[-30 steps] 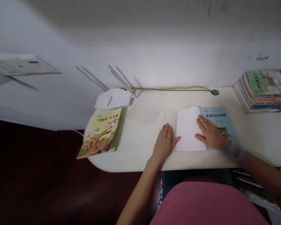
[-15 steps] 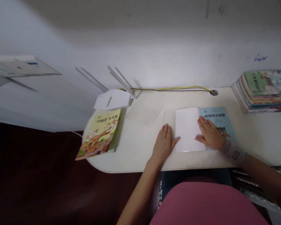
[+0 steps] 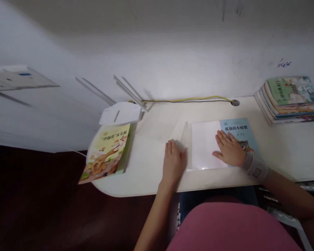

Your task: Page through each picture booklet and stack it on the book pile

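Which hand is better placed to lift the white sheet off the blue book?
Probably the right: the right hand rests on the white sheet and the blue book, while the left hand sits on the white desk, just off the sheet's edge.

Two bare hands, palms down, well apart
Left hand (image 3: pixel 173 163) with fingers together, pointing far; right hand (image 3: pixel 229 149) with fingers spread, thumb out leftward; left forearm (image 3: pixel 153 216) rising from the near side, right forearm (image 3: pixel 290 191) from the near right.
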The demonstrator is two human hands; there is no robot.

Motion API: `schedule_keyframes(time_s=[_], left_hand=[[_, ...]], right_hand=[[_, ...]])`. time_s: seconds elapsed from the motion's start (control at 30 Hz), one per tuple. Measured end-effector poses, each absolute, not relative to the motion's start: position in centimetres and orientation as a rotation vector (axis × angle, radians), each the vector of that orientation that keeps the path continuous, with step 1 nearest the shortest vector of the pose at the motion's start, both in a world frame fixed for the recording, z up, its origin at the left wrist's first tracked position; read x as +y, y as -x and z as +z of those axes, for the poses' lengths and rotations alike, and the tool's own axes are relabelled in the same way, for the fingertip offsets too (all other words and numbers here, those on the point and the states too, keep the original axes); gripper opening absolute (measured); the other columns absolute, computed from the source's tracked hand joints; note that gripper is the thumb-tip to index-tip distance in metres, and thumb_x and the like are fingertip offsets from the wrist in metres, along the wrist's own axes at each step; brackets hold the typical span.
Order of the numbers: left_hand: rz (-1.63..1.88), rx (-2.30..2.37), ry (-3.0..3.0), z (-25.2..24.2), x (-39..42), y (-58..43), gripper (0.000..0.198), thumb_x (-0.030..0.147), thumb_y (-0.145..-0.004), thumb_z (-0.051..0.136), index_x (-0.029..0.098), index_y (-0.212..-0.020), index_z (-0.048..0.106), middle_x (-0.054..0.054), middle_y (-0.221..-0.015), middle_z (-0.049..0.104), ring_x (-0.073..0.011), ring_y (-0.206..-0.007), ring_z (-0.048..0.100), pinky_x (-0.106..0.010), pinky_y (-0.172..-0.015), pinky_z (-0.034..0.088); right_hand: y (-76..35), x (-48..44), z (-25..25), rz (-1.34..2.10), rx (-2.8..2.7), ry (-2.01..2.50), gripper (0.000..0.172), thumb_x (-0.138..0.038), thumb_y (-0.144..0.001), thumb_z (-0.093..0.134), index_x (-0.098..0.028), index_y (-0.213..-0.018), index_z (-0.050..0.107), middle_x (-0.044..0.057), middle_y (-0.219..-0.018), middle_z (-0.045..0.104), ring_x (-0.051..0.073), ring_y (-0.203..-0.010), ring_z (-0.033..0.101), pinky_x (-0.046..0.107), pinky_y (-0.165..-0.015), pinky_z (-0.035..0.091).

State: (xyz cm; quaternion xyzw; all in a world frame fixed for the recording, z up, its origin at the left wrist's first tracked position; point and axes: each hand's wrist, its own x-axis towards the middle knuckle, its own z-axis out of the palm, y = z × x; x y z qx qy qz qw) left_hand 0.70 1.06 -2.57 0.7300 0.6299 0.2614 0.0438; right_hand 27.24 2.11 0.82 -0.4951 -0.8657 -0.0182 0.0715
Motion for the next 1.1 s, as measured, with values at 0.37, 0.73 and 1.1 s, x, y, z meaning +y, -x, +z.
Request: schedule_keyframes(time_s=[0.37, 0.73, 1.1], left_hand=[[0.940, 1.838, -1.629, 3.2, 0.6, -1.1, 0.022, 0.034, -0.083, 0.047, 0.020, -0.066, 0.054, -0.004, -0.068, 0.061, -0.0190, -0.070, 0.058, -0.036, -0.072, 0.049], [1.290, 1.016, -1.667, 9.4, -3.7, -4.1, 0.030, 0.043, -0.088, 0.045, 0.020, -0.078, 0.061, -0.008, -0.079, 0.067, -0.0233, -0.086, 0.064, -0.041, -0.079, 0.051], [0.134, 1.236, -2.789, 0.4, 2.2, -8.5, 0.075, 0.064, -0.088, 0.031, 0.015, -0.146, 0.028, -0.017, -0.152, 0.027, -0.0338, -0.141, 0.021, -0.055, -0.110, 0.020]], right_hand=[[-23.2, -4.9, -0.8, -0.019, -2.502, 1.447, 0.097, -0.072, -0.072, 0.054, 0.003, -0.132, 0.045, 0.032, -0.142, 0.035, 0.041, -0.137, 0.025, 0.058, -0.110, 0.025], [-27.7, -4.6, 0.8, 0.921, -2.076, 1.201, 0.046, -0.026, -0.092, 0.035, -0.024, -0.136, 0.048, 0.004, -0.124, 0.063, 0.022, -0.114, 0.058, 0.042, -0.096, 0.050], [-33.6, -1.1, 2.2, 1.140, -1.543, 1.458, 0.039, -0.050, -0.084, 0.050, -0.017, -0.092, 0.068, 0.004, -0.087, 0.071, 0.020, -0.079, 0.063, 0.034, -0.070, 0.052]])
